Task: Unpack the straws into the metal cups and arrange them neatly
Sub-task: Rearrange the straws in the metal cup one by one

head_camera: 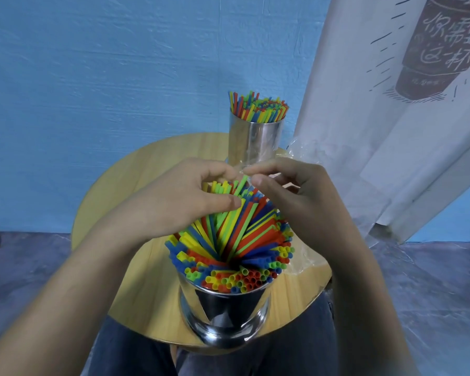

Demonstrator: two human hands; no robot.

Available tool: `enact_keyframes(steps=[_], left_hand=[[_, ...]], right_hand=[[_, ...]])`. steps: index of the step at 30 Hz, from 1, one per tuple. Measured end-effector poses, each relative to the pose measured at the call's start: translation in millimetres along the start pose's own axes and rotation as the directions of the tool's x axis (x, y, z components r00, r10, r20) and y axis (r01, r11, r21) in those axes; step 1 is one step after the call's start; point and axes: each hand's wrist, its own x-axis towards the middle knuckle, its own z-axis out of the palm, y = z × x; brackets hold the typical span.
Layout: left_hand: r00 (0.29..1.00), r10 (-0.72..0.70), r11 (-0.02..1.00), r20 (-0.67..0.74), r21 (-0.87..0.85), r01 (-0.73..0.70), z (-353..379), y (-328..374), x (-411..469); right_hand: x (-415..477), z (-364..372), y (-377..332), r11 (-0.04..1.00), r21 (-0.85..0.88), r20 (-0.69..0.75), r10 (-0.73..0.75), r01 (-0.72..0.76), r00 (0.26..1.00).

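Observation:
A shiny metal cup (225, 316) stands at the near edge of the round wooden table (136, 299), packed with coloured straws (236, 240) that fan out and lean away from me. My left hand (185, 199) wraps the far ends of a bunch of these straws. My right hand (296, 194) is beside it, thumb and fingers pinched at the tip of a green straw and clear plastic wrap (301, 147). A second metal cup (255, 142) at the table's far side holds upright straws (258, 107).
Crumpled clear plastic (301, 261) lies on the table right of the near cup. A blue wall is behind, a white printed banner (391, 118) hangs at right. My knees in dark trousers (136, 354) are under the table's near edge.

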Motion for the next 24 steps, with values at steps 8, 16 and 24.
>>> enact_keyframes(steps=[8, 16, 24], left_hand=[[0.997, -0.068, 0.998, 0.037, -0.009, 0.068, -3.3, -0.5, 0.8], [1.0, 0.003, 0.999, 0.012, 0.05, -0.003, -1.6, -2.4, 2.3], [1.0, 0.027, 0.999, 0.006, 0.034, -0.027, -2.8, -0.1, 1.3]], right_hand=[[1.9, -5.5, 0.5, 0.984, -0.058, 0.161, 0.177, -0.169, 0.971], [4.0, -5.2, 0.1, 0.994, -0.011, 0.148, 0.108, -0.107, 0.983], [2.9, -3.0, -3.0, 0.996, 0.084, -0.01, 0.001, 0.0, 1.0]])
